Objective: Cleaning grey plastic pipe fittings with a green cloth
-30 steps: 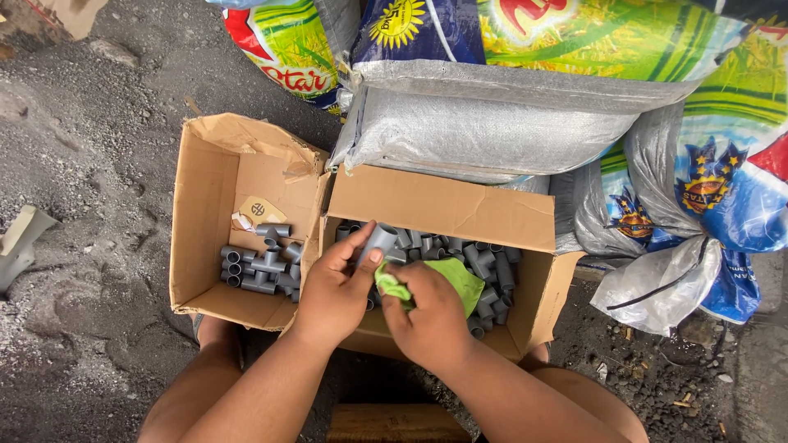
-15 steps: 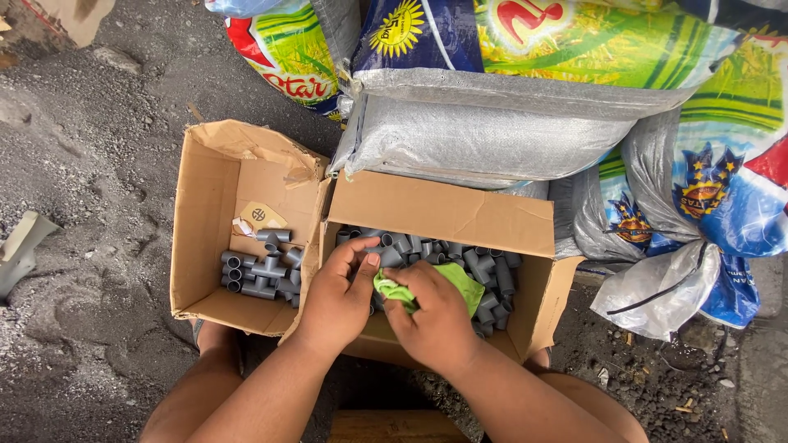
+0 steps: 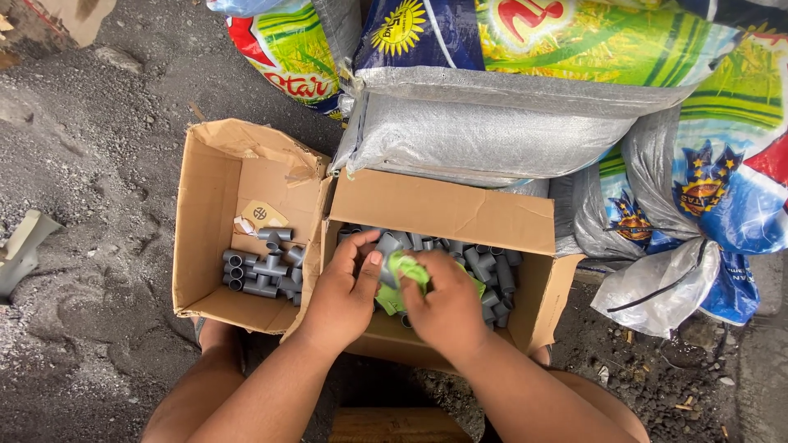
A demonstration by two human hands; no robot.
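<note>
Left hand gripped a grey pipe fitting; right hand rubbed it with a green cloth. Few fittings lay in the left box; many remained in the right box.

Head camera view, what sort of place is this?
Probably an outdoor work yard or storage corner: bare gravelly ground, stacked woven sacks, and two cardboard boxes of grey pipe fittings set straight on the dirt.

Ground: I see grey gritty dirt floor | just left of my left hand: open cardboard box on the ground | under both hands: second cardboard box beside it, touching | beyond the hands: grey woven sack, printed sacks | far left: pale scrap
</note>
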